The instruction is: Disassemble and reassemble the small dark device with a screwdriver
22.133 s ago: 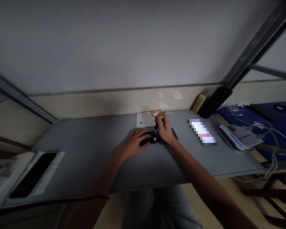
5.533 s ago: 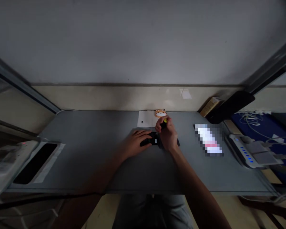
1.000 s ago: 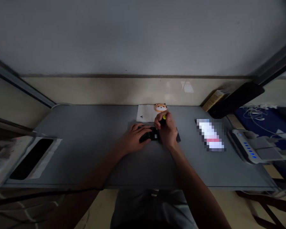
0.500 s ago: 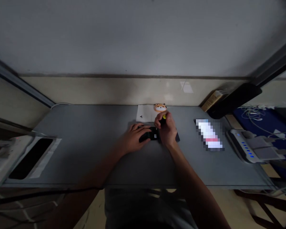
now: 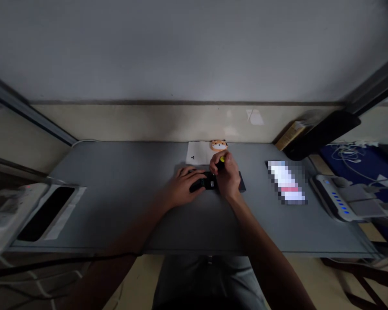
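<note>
Hands (image 5: 205,183) on black device (image 5: 210,181), one gripping apparent screwdriver (image 5: 220,163)

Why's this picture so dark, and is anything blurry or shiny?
Head view: dim light, so the black device by the left hand is hard to make out; the left forearm looks blurry. Same head view: pale glare shines on the cream wall strip, and the bright screen is broken into little squares.

Beyond my fingers: grey wall (image 5: 168,51), cream lower band (image 5: 132,122). Grey desk (image 5: 116,172) lay under them. Light was dim.
</note>
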`<state>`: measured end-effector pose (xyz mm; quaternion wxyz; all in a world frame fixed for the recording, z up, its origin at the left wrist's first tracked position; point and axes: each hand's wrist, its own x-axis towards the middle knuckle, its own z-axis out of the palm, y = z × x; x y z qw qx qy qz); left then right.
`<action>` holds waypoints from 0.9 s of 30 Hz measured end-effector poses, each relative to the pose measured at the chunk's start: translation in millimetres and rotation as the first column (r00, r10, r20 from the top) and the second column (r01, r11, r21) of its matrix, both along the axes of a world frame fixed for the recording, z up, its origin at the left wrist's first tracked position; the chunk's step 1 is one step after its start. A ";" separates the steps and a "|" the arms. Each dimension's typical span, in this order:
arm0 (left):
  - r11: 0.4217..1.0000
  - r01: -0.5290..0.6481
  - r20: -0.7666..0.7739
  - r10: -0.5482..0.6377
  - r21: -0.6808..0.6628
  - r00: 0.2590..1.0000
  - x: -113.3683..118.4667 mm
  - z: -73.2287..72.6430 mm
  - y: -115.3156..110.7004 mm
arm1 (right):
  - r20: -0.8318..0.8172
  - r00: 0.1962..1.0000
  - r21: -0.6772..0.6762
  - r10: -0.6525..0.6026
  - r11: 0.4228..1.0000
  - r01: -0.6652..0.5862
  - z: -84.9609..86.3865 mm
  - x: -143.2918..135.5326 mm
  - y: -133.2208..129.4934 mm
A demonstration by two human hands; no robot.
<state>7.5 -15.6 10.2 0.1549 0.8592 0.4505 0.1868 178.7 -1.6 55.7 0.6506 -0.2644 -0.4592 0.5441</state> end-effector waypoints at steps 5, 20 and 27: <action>1.000 -0.002 -0.001 0.002 0.003 1.000 -0.1 -3.0 0.8 | -0.020 1.000 0.006 0.000 1.000 0.000 1.0 -0.4 0.7; 1.000 -0.001 0.003 0.001 0.012 1.000 -0.2 -1.1 -0.2 | -0.070 0.997 -0.005 -0.019 1.000 0.019 2.9 0.7 2.3; 1.000 -0.004 0.006 0.004 0.015 1.000 1.1 -0.5 -0.4 | -0.096 0.995 0.003 0.014 1.000 -0.014 2.2 1.8 3.9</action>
